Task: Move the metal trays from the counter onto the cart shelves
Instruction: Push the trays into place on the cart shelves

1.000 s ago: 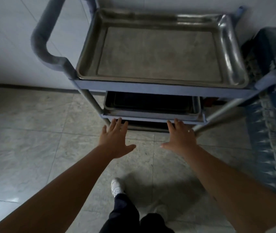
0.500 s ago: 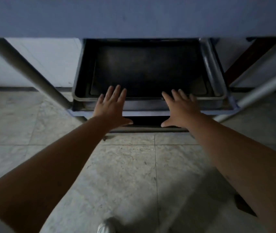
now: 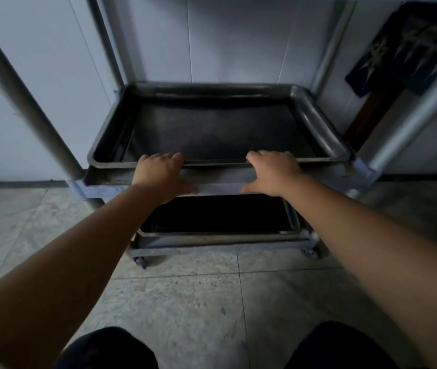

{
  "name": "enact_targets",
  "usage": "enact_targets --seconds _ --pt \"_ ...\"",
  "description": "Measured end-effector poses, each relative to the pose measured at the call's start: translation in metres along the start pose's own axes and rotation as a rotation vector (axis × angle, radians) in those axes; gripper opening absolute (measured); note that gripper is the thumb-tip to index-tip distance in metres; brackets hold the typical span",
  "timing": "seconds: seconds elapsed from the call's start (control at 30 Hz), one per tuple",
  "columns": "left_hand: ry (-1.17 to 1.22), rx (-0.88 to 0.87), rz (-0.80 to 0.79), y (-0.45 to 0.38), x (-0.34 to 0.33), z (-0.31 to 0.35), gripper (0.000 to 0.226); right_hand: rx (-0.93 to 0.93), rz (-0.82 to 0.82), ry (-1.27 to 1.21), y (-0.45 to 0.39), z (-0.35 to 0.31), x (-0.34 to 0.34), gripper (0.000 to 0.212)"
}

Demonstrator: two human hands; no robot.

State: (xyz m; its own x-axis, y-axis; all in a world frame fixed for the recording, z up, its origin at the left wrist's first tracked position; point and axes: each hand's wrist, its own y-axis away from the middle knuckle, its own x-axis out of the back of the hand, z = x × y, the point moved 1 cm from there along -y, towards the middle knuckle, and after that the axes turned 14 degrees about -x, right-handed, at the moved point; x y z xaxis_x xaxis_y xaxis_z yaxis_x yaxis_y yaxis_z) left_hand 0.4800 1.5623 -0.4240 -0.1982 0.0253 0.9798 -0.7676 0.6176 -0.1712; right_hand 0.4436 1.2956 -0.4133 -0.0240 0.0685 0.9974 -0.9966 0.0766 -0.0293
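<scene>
A dark metal tray [image 3: 315, 121] lies on the middle shelf [image 3: 220, 188] of a blue-grey cart. My left hand [image 3: 160, 173] grips the tray's near rim, fingers curled over the edge and thumb against the shelf front. My right hand [image 3: 274, 173] holds the same rim further right in the same way. A second metal tray [image 3: 220, 233] sits on the bottom shelf, mostly in shadow. The top shelf is only a sliver at the upper edge of the view.
Grey cart posts stand at the left [image 3: 23, 102] and right [image 3: 411, 115]. Small castors [image 3: 309, 253] rest on the tiled floor [image 3: 185, 302]. A white wall is behind the cart, a dark patterned cloth [image 3: 409, 46] hangs at upper right. My knees show at the bottom.
I have crouched lower, so the middle shelf now fills the view. Both hands went from flat and spread in front of the tray to curled over its near rim.
</scene>
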Motion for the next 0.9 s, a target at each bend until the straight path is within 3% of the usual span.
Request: enact_targets --seconds 0.47,0.9 --pt "-0.139 0.121 0.182 0.03 0.002 0.038 0.049 -0.119 0.208 0.029 0.03 -0.019 -0.006 0.038" --pt "-0.097 0.163 0.216 0.036 0.001 0.046 0.041 -0.214 0.348 0.008 0.044 -0.025 -0.012 0.035"
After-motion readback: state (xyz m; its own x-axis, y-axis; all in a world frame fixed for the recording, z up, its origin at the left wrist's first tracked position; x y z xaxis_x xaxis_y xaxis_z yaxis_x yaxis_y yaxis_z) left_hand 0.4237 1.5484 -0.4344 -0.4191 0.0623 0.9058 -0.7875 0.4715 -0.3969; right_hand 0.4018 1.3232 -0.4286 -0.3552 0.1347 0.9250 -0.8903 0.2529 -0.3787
